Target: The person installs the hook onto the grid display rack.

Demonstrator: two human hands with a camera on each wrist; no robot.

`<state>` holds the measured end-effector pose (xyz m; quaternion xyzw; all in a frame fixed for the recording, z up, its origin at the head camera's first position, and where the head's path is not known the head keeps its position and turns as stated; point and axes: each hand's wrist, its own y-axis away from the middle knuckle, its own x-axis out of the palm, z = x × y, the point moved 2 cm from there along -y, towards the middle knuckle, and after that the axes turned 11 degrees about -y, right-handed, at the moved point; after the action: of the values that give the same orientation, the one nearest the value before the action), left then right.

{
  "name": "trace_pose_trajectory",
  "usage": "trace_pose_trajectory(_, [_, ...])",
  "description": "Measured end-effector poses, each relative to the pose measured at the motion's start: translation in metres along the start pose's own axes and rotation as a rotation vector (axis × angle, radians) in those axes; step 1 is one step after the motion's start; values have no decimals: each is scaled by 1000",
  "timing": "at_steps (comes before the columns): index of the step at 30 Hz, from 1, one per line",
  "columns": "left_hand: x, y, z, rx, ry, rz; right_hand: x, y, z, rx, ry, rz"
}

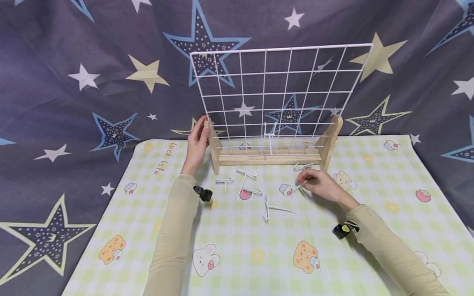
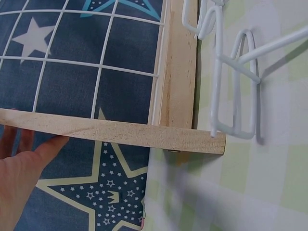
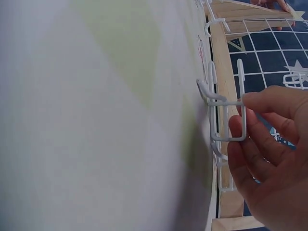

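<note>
Soft light keeps the tablecloth (image 1: 259, 234) bright before the wooden stand (image 1: 270, 159); the backdrop (image 1: 115, 92) behind it looks dimmer. In the left wrist view, grid wires (image 2: 100, 65) bow slightly and a diffuse shadow lies beside the stand. The right wrist view blurs the greyish cloth before it.

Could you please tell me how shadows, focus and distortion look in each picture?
Head view: a soft shadow beside the right sleeve on the checked cloth; left wrist view: the wire grid appears bowed, and a white hook casts a shadow; right wrist view: the cloth looks blurred, with a dark shadow near the right hand.
</note>
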<state>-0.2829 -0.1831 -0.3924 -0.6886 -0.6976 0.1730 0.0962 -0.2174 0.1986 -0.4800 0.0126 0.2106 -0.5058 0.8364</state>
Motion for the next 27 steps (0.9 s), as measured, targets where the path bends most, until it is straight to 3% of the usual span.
trace_pose_trajectory(6, [0, -1, -1, 7, -16, 6, -1, 0, 2, -13, 10, 1])
trace_pose_trajectory(16, [2, 0, 3, -7, -4, 13, 3, 3, 23, 19, 8, 39])
trace_pose_trajectory(20, [0, -1, 7, -10, -16, 10, 2, 1, 14, 46, 26, 46])
trace_pose_trajectory(27, [-5, -7, 23, -6, -10, 1, 0, -2, 2, -18, 20, 49])
